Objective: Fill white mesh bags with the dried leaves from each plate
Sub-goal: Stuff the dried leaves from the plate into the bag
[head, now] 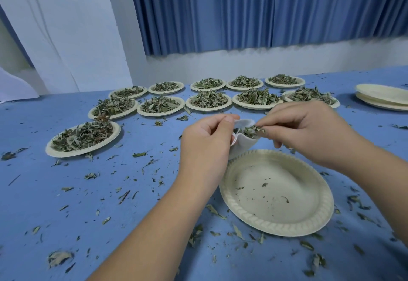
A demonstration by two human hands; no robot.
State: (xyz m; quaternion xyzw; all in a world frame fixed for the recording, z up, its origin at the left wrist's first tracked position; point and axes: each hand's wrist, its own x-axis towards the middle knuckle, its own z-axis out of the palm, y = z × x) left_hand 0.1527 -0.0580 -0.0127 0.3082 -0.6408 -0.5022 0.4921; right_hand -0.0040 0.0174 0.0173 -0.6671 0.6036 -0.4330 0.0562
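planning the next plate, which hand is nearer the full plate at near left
Left. The left hand, holding the mesh bag, is right of that plate; the right hand, pinching leaves, is farther right past the bag.

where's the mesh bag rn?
Head view, centre: white mesh bag in the left hand, right hand pinching leaves at its mouth, just beyond the near plate's far rim.

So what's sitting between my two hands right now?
In the head view, the white mesh bag, held open by the left hand, with the dried leaves that the right hand pinches at its mouth.
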